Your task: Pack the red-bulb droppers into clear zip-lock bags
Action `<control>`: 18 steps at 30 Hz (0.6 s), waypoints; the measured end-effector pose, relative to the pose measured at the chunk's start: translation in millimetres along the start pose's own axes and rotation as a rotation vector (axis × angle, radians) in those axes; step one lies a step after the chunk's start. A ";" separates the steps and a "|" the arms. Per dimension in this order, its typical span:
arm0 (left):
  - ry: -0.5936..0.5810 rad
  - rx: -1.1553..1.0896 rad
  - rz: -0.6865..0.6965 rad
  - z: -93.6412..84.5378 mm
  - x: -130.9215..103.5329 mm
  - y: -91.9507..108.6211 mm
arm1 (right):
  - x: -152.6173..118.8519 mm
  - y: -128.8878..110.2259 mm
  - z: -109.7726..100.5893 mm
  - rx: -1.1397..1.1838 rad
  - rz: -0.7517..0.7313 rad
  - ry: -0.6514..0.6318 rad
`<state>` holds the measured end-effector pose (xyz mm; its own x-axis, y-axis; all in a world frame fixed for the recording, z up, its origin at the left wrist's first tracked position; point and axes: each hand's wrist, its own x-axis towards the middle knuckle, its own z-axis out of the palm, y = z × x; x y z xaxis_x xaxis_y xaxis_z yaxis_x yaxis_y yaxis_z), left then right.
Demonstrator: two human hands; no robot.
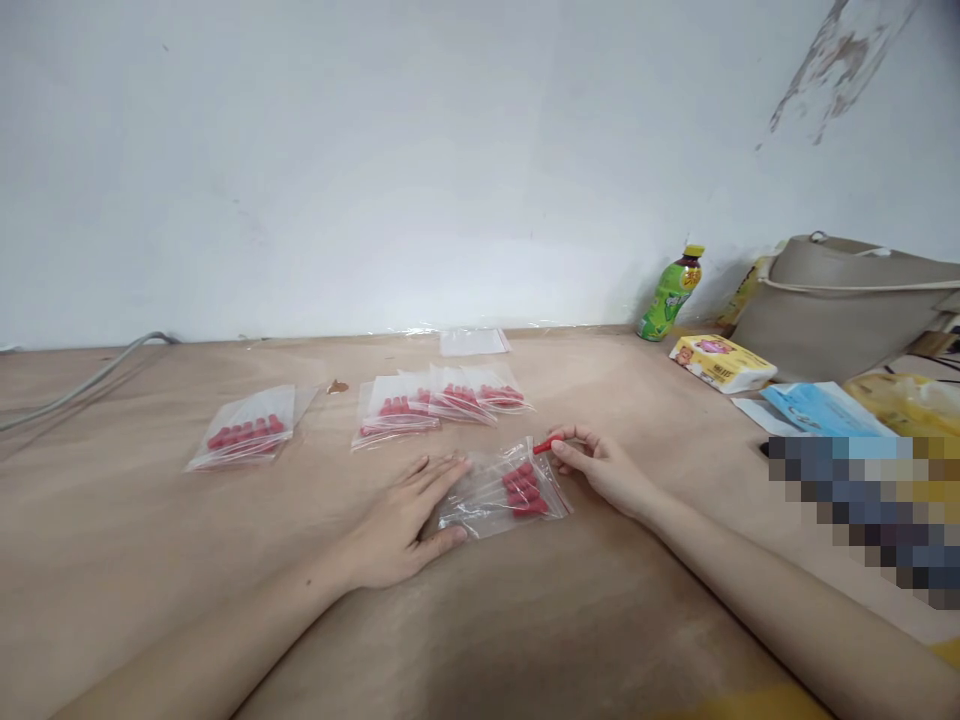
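A clear zip-lock bag (480, 500) lies flat on the brown table in front of me, with several small red pieces (525, 490) in a row inside it. My left hand (405, 525) is spread on the table at the bag's left end, its fingers and thumb against the plastic. At the upper right corner of the bag, my right hand (596, 465) pinches a slim red piece (546, 444) between thumb and forefinger. Its tip meets the bag's edge; I cannot tell whether the tip is inside.
Filled bags of red pieces lie at left (251, 430) and as an overlapping group (397, 405) farther back. A flat bag (474, 342) is near the wall. A green bottle (667, 300), yellow tissue pack (724, 362), blue packet (825, 408) and grey handbag (840, 310) stand right; a cable (90, 378) left.
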<state>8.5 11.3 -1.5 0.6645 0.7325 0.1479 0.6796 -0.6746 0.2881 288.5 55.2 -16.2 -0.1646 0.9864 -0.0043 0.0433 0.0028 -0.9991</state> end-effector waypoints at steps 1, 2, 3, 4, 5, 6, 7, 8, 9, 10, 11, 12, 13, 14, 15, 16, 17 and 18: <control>-0.004 0.002 -0.001 0.0 -0.1 0.0 | 0.2 -1.0 -1.0 -0.017 0.000 -0.046; -0.008 0.002 0.000 0.0 0.0 0.0 | 0.7 -1.8 -2.1 -0.024 0.012 -0.094; -0.008 0.002 0.001 0.0 0.1 -0.1 | 1.7 -2.5 -3.3 -0.027 0.031 -0.141; -0.010 0.001 0.003 0.1 0.3 -0.1 | 2.9 -3.0 -4.4 -0.033 0.055 -0.187; -0.011 0.001 0.003 0.2 0.6 -0.1 | 4.3 -3.3 -5.4 -0.045 0.077 -0.236; -0.012 0.002 0.001 0.4 0.8 -0.1 | 5.7 -3.6 -6.4 -0.063 0.092 -0.279; -0.012 0.004 -0.002 0.4 1.0 -0.1 | 7.0 -3.8 -7.3 -0.086 0.101 -0.318; -0.010 0.005 -0.003 0.4 1.1 0.0 | 8.4 -4.2 -8.4 -0.108 0.106 -0.351; -0.010 0.007 -0.003 0.4 1.0 0.1 | 9.7 -4.7 -9.9 -0.128 0.113 -0.384; -0.009 0.008 -0.001 0.2 0.8 0.2 | 11.1 -5.4 -11.7 -0.145 0.122 -0.418; -0.008 0.007 0.002 0.0 0.7 0.3 | 12.8 -6.1 -14.0 -0.158 0.132 -0.450; -0.007 0.007 0.005 -0.3 0.5 0.5 | 14.7 -6.9 -16.6 -0.168 0.140 -0.481; -0.008 0.007 0.008 -0.7 0.4 0.7 | 16.8 -7.8 -19.1 -0.176 0.150 -0.511; -0.007 0.008 0.008 -1.0 0.5 0.9 | 19.1 -8.7 -21.2 -0.182 0.158 -0.537; -0.008 0.008 0.008 -1.4 0.7 1.1 | 21.4 -9.6 -22.5 -0.185 0.162 -0.554; -0.009 0.007 0.006 -1.8 1.0 1.4 | 23.6 -10.5 -22.6 -0.183 0.163 -0.564; -0.014 0.007 0.002 -2.1 1.3 1.7 | 25.6 -11.3 -21.4 -0.179 0.161 -0.573; -0.017 0.007 -0.002 -2.3 1.6 2.0 | 27.1 -12.1 -18.8 -0.176 0.159 -0.583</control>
<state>10.2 11.4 1.5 0.6686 0.7320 0.1310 0.6828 -0.6741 0.2819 302.1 85.0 -3.4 -0.6507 0.7253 -0.2248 0.2648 -0.0608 -0.9624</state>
